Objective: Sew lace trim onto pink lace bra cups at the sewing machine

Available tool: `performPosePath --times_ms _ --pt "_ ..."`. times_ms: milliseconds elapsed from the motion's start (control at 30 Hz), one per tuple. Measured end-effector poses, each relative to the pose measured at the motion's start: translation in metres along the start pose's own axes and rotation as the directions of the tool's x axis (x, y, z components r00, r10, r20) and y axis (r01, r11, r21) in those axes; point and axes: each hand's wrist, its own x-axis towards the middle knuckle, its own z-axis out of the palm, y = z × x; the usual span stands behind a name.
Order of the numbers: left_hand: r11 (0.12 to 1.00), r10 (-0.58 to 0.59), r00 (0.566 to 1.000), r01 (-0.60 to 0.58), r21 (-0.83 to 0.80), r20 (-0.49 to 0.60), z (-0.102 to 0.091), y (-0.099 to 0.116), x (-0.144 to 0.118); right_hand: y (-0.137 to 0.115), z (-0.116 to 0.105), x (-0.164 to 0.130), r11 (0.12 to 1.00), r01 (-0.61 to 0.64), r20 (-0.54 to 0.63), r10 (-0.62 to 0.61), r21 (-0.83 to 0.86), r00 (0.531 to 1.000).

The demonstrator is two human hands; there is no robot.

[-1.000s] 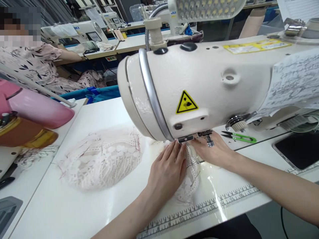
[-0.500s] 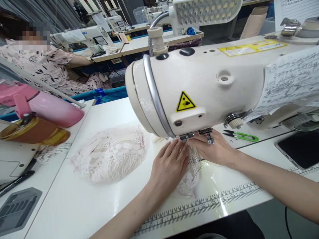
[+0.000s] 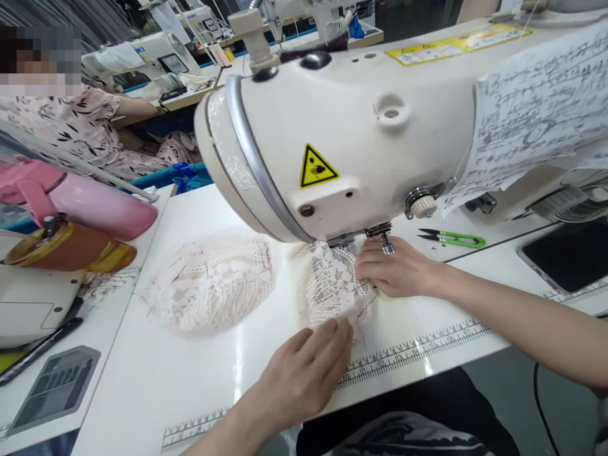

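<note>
A white lace piece (image 3: 332, 285) lies under the head of the sewing machine (image 3: 361, 139), with a few dark thread ends at its right side. My left hand (image 3: 308, 367) pinches the near edge of this lace, its fingers pressed together. Close to the presser foot area, my right hand (image 3: 399, 269) has its fingers curled on the lace's right edge. The fingertips of that hand are partly hidden by the lace and machine parts, and the needle is not plain to see. To the left rests a second lace piece (image 3: 218, 285) with reddish threads.
Green thread snips (image 3: 458, 239) and a dark phone (image 3: 567, 256) lie right of my right hand. A printed ruler (image 3: 408, 354) runs along the table's front edge. At left stand a pink bottle (image 3: 104, 202) and an amber cup (image 3: 76, 247). A co-worker (image 3: 76, 126) sits beyond.
My left hand has drawn back from the machine toward the table's front edge and now pinches the lace's near edge. More of the lace shows. The view has shifted a little.
</note>
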Motion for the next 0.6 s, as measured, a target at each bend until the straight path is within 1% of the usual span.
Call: performPosePath --times_ms 33,67,100,133,167,200,233,267,300,433,533,600 --pt "0.988 -0.129 0.991 0.127 -0.092 -0.021 -0.002 0.000 0.001 -0.001 -0.002 0.000 1.000 -0.006 0.017 0.005 0.016 1.000" --pt "0.944 -0.273 0.962 0.266 -0.194 -0.013 -0.005 0.000 0.004 -0.002 -0.005 0.001 0.999 -0.012 0.041 0.010 0.030 0.999" --pt "0.871 -0.412 0.911 0.401 -0.283 0.024 -0.010 -0.002 0.007 -0.003 -0.007 0.001 0.999 -0.016 0.068 0.013 0.040 0.998" --pt "0.780 -0.529 0.846 0.518 -0.350 0.073 -0.015 -0.005 0.010 -0.004 -0.009 0.002 0.999 -0.020 0.095 0.016 0.042 0.995" --pt "0.695 -0.614 0.780 0.607 -0.387 0.122 -0.021 -0.008 0.014 -0.006 -0.011 0.003 0.999 -0.021 0.117 0.017 0.035 0.993" --pt "0.630 -0.663 0.730 0.664 -0.403 0.165 -0.026 -0.012 0.017 -0.007 -0.011 0.003 1.000 -0.020 0.128 0.018 0.021 0.992" --pt "0.593 -0.682 0.702 0.694 -0.407 0.204 -0.029 -0.016 0.019 -0.008 -0.010 0.004 1.000 -0.022 0.126 0.022 -0.003 0.992" --pt "0.583 -0.681 0.695 0.706 -0.403 0.232 -0.031 -0.019 0.021 -0.008 -0.009 0.004 0.999 -0.023 0.112 0.026 -0.030 0.993" --pt "0.595 -0.662 0.705 0.700 -0.394 0.254 -0.031 -0.022 0.022 -0.008 -0.006 0.004 0.998 -0.020 0.089 0.025 -0.054 0.996" --pt "0.711 -0.561 0.778 0.628 -0.317 0.281 -0.019 -0.029 0.023 -0.004 0.001 0.002 0.994 0.028 -0.001 -0.028 -0.106 1.000" --pt "0.762 -0.516 0.819 0.573 -0.301 0.251 -0.008 -0.029 0.028 -0.003 0.000 0.001 0.993 0.040 -0.017 -0.042 -0.107 0.999" --pt "0.797 -0.491 0.852 0.524 -0.301 0.182 -0.003 -0.030 0.032 -0.005 -0.004 0.002 0.997 0.039 -0.011 -0.040 -0.074 0.999"
